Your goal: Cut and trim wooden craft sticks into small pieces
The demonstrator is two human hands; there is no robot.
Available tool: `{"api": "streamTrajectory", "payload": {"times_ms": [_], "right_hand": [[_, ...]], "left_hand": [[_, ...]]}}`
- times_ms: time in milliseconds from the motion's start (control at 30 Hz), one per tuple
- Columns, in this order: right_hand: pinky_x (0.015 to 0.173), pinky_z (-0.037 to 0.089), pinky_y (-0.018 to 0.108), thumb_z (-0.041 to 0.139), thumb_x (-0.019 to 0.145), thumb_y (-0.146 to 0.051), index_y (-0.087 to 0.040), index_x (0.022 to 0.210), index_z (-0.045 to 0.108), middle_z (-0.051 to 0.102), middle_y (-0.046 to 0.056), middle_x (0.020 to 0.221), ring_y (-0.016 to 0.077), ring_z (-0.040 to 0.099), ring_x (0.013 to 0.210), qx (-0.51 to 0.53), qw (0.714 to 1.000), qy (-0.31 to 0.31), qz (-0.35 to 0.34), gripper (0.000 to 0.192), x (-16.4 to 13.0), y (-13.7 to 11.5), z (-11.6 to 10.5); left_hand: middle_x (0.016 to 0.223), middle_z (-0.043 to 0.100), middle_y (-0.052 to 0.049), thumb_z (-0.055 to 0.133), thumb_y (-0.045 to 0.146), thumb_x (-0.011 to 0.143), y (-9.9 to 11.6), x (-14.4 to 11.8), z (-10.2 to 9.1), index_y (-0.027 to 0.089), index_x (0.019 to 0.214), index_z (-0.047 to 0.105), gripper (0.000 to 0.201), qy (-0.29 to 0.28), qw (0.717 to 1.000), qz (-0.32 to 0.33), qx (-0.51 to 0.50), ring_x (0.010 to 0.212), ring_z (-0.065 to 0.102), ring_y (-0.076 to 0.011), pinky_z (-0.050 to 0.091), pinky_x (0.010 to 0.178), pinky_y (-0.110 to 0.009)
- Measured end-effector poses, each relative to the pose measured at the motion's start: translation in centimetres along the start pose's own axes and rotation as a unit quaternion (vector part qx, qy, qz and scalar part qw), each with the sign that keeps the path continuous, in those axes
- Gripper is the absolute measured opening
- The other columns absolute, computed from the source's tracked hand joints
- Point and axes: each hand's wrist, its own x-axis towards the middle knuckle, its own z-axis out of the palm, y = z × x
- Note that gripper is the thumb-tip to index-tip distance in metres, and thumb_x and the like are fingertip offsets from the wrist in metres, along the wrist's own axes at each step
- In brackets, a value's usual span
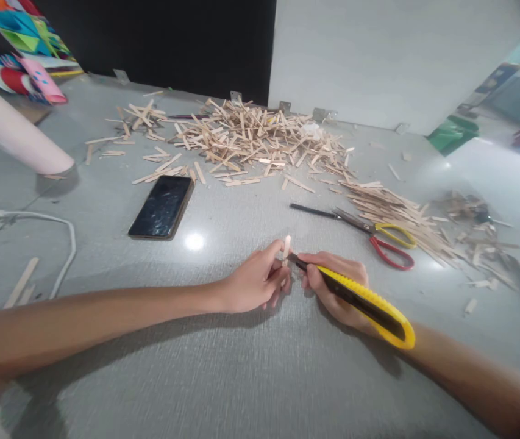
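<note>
My left hand (255,281) pinches a short wooden stick (286,247) and holds it upright over the grey table (241,366). My right hand (337,286) grips a yellow and black utility knife (364,302). The knife's blade tip touches the stick near its lower end. Both hands meet at the middle of the table, close to the front.
A big pile of wooden sticks (250,137) lies at the back, and another heap (397,210) at the right. Red and yellow scissors (378,235) lie beside it. A black phone (162,206) lies to the left. A white cable (58,235) and another person's forearm (8,131) are at far left.
</note>
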Motion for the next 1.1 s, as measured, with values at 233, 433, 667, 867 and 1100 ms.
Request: {"api": "streamTrajectory", "payload": {"times_ms": [233, 433, 667, 867, 1100], "right_hand": [[0.056, 0.055, 0.029, 0.06, 0.104, -0.017, -0.019, 0.113, 0.078, 0.075, -0.001, 0.069, 0.0142, 0.068, 0.055, 0.01, 1.0, -0.001, 0.019, 0.02, 0.1, 0.0, 0.0], [0.058, 0.056, 0.029, 0.062, 0.103, -0.016, -0.018, 0.112, 0.078, 0.076, 0.001, 0.072, 0.015, 0.07, 0.057, 0.01, 1.0, -0.011, 0.005, 0.018, 0.0, 0.3, -0.1], [0.061, 0.06, 0.029, 0.063, 0.104, -0.017, -0.021, 0.121, 0.077, 0.078, 0.003, 0.079, 0.017, 0.074, 0.065, 0.008, 1.0, 0.0, -0.022, 0.022, -0.1, 0.8, -0.3], [0.066, 0.064, 0.03, 0.065, 0.104, -0.018, -0.022, 0.124, 0.077, 0.079, 0.003, 0.083, 0.0173, 0.076, 0.068, 0.011, 0.999, -0.004, -0.039, 0.024, -0.1, 1.1, -0.4], [0.069, 0.065, 0.028, 0.066, 0.102, -0.014, -0.023, 0.125, 0.076, 0.081, 0.004, 0.091, 0.0163, 0.076, 0.071, 0.009, 0.999, -0.011, -0.044, 0.027, -0.1, 1.3, -0.6]], "left_hand": [[0.077, 0.066, 0.003, 0.046, 0.034, 0.112, -0.1, 0.0, 0.1, 0.025, 0.107, 0.04, 0.012, 0.012, 1.0, -0.002, -0.004, 0.046, 0.06, -0.0093, 0.047, 0.038, -0.017], [0.079, 0.065, 0.003, 0.047, 0.036, 0.112, 0.0, 0.1, 0.1, 0.023, 0.123, 0.045, 0.017, 0.009, 1.0, 0.004, -0.003, 0.045, 0.058, -0.0089, 0.046, 0.038, -0.017], [0.081, 0.068, 0.001, 0.048, 0.036, 0.112, 0.3, -0.1, -0.2, 0.023, 0.127, 0.046, 0.02, 0.004, 1.0, 0.003, -0.004, 0.05, 0.061, -0.0101, 0.048, 0.043, -0.018], [0.076, 0.066, 0.004, 0.043, 0.039, 0.114, 0.3, -0.1, -0.3, 0.025, 0.127, 0.042, 0.019, -0.006, 1.0, 0.003, -0.001, 0.043, 0.06, -0.009, 0.043, 0.041, -0.016], [0.066, 0.062, 0.007, 0.038, 0.039, 0.116, 0.3, -0.1, -0.4, 0.024, 0.127, 0.04, 0.018, -0.023, 1.0, 0.004, 0.014, 0.038, 0.053, -0.0082, 0.041, 0.041, -0.016]]}}
